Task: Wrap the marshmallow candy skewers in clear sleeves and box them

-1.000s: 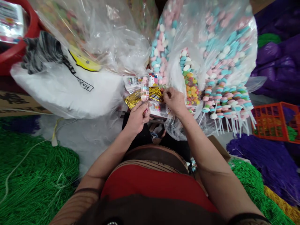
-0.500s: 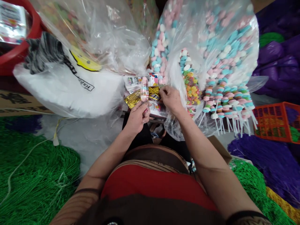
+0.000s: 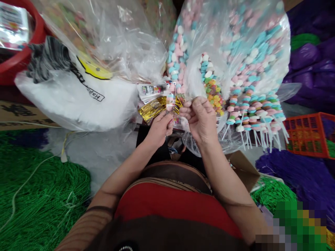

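Observation:
In my left hand [image 3: 158, 130], its fingers pinched together, is the lower end of a wrapped candy skewer [image 3: 171, 97] in a small clear printed bag, standing roughly upright. My right hand [image 3: 201, 120] is to the right, turned with its inner side partly up, thumb pressed against the curled fingers. Whatever its fingertips hold, if anything, is too small to make out. Beneath the candy lies a bunch of shiny gold twist ties [image 3: 151, 108], fanned out. Behind it is a stack of printed packaging bags [image 3: 151, 90].
Skewered marshmallow candies [image 3: 258, 108] with white sticks lie at the right, under a large clear bag. Ring-shaped gummies [image 3: 214, 96] are nearer my right hand. A white plastic bag [image 3: 75, 108] bulges at the left, a red tub [image 3: 39, 35] beyond it. An orange crate [image 3: 306, 136] stands far right.
My right hand has moved right and nearer to me, rolling so its inner side shows. My left hand has shifted slightly right with the candy skewer.

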The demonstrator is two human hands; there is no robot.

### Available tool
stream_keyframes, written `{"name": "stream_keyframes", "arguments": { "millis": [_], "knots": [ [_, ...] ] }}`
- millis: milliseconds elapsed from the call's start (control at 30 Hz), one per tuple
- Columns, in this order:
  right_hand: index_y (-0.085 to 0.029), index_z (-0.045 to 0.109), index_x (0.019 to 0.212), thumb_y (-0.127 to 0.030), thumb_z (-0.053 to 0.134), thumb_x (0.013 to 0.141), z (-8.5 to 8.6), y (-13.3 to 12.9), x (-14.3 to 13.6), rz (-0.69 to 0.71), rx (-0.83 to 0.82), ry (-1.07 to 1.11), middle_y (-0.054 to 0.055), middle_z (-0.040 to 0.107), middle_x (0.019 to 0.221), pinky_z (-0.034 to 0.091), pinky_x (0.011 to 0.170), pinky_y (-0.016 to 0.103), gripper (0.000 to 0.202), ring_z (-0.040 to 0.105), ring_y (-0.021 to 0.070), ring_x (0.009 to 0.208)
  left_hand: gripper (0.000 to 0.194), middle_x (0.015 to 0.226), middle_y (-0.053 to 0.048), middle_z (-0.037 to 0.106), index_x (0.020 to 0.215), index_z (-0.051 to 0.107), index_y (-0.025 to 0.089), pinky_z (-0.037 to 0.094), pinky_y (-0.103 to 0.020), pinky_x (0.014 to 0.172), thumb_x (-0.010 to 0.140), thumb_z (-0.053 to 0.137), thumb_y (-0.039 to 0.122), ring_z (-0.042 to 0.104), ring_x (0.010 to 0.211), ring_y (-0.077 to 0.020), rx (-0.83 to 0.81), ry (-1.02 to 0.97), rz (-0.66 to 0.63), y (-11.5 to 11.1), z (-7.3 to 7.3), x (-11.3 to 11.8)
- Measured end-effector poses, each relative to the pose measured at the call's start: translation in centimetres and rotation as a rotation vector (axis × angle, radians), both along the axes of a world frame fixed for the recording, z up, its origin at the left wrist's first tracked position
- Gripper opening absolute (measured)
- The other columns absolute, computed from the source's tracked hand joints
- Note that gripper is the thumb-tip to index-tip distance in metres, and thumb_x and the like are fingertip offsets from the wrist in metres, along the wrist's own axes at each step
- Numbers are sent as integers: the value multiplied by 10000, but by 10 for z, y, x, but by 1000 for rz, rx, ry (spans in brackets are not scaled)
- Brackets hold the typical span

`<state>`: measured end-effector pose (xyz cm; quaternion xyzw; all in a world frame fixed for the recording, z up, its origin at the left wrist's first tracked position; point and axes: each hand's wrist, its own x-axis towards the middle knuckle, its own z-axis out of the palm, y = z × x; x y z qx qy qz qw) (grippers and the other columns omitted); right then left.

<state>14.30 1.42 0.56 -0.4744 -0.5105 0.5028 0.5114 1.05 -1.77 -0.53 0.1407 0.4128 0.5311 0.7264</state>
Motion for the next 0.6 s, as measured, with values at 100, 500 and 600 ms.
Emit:
{"name": "stream_keyframes", "arguments": {
  "millis": [100, 500, 600],
  "knots": [
    [-277, 577, 921, -614, 681, 888, -2, -18, -9, 3, 9, 29, -12, 759, 869, 649, 727, 339, 354, 764, 169, 764, 105, 592, 83, 431, 801, 546, 187, 176, -127, 388, 851, 636, 164, 320, 443, -21, 24, 10, -16, 1, 4, 4],
    [-284, 625, 955, -458, 695, 916, -6, -36, -2, -102, 180, -107, -3, 763, 911, 622, 819, 354, 191, 732, 164, 822, 194, 651, 57, 450, 849, 596, 181, 221, -130, 418, 932, 675, 338, 379, 526, -40, 132, 135, -14, -7, 4, 14],
    [-295, 643, 1069, -438, 684, 917, -4, -39, 4, -117, 168, -185, 14, 765, 1005, 612, 781, 334, 213, 730, 173, 899, 189, 636, 64, 439, 873, 614, 195, 231, -141, 430, 925, 695, 358, 392, 527, -45, 111, 180, 18, -6, -1, 15]
  ]
}}
